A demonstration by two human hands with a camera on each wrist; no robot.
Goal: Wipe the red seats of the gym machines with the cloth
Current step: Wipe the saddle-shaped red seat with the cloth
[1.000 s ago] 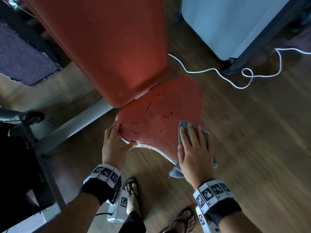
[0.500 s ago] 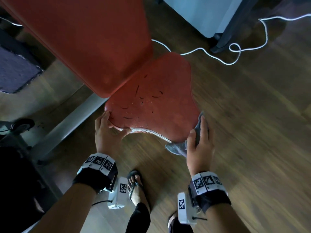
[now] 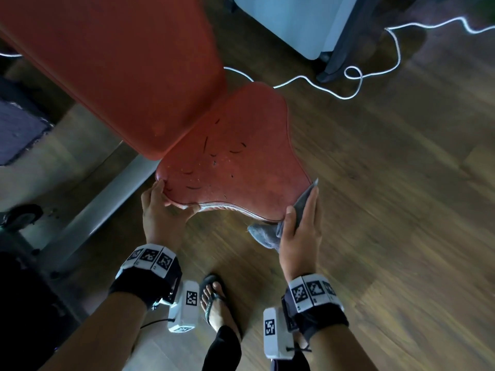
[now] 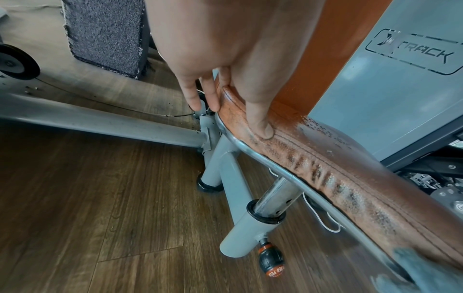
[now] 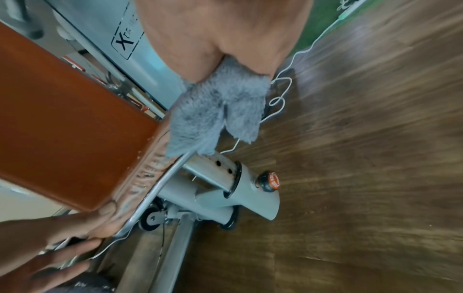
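Note:
The red seat has dark scuffs on top and joins a tilted red backrest. My left hand grips the seat's near left corner: the thumb presses on the stitched rim and the fingers curl under the edge. My right hand holds the grey cloth against the seat's right side edge, with a loose end hanging below the near right corner. From the right wrist, the fluffy cloth spills from under the palm onto the seat rim.
A white cable loops over the wooden floor behind the seat. A pale grey machine housing stands at the back. Under the seat are the grey frame beam, chrome post and orange-black knob. My sandalled foot is close below.
My right hand slid the cloth off the seat's top near corner and round to its right side edge. The left hand kept its grip on the left corner.

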